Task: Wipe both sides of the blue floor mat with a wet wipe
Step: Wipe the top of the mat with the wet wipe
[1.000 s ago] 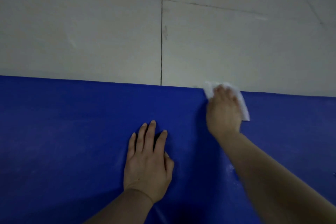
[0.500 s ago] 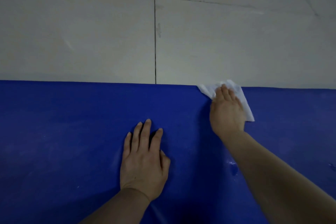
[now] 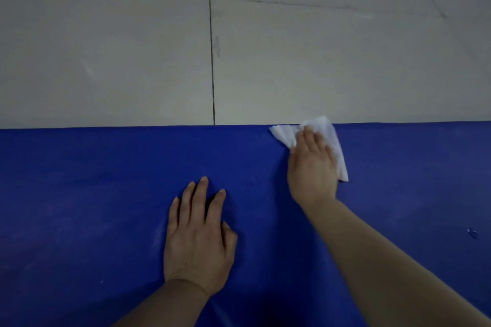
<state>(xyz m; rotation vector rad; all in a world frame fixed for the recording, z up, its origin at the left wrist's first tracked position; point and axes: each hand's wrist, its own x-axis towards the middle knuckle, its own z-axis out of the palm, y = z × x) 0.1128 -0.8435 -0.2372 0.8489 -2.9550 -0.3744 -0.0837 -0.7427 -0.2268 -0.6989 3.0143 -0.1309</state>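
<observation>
The blue floor mat is lying flat on the tiled floor, filling the near half of the view from the left edge to the right edge; its far edge is running straight across, with pale tiles showing beyond it. Faint whitish smears are showing on the mat's left part.

Left of centre, the left hand is resting palm down on the mat, well back from the far edge. Its fingers are lying straight and slightly spread, flat against the blue surface, gripping nothing, and the thumb is tucked along the hand's right side. The forearm is reaching in from the near edge of the view.

A dark grout line in the floor is running away from the mat's far edge, just above the left hand.

Further right, the right hand is pressing the wet wipe down on the mat right at its far edge. The fingers are lying extended on top of the white sheet rather than curled round it. The wipe is spreading out crumpled from under the hand, one corner pointing left along the mat's edge, a long flap trailing down the hand's right side, and its top lapping slightly over onto the floor.

Near the right edge, a small shiny speck is sitting on the mat.
</observation>
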